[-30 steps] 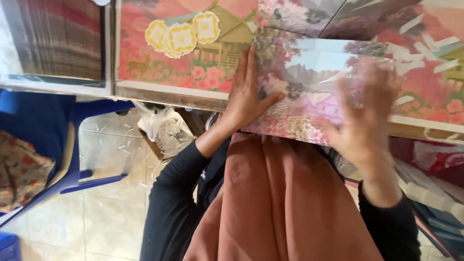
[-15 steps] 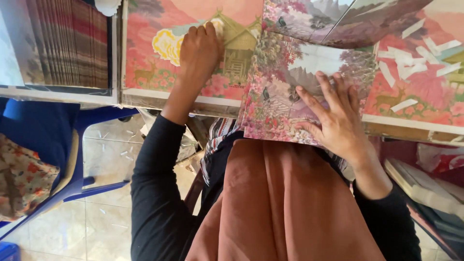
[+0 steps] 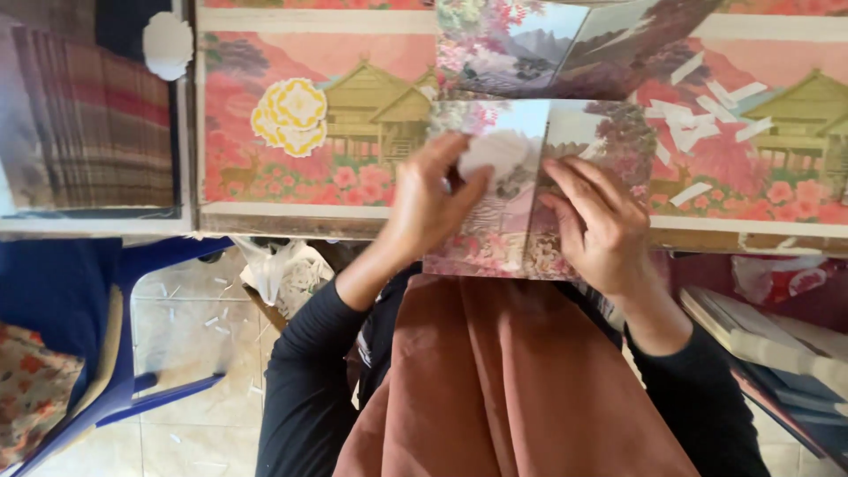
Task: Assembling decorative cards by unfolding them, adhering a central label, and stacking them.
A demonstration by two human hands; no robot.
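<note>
1. The left hand [image 3: 430, 201] pinched a small white sticker [image 3: 491, 152] between thumb and fingertips, just above a folded picture card [image 3: 530, 190].
2. The right hand [image 3: 601, 225] lay flat on that card, fingers spread, grasping nothing.
3. The card lay on the tabletop [image 3: 265, 216], its fold running away from the person.
4. Yellow stickers [image 3: 290, 116] sat well left of the left hand; white strips [image 3: 707, 110] lay beyond the right hand.
5. A blue chair [image 3: 124, 336] stood far left.
</note>
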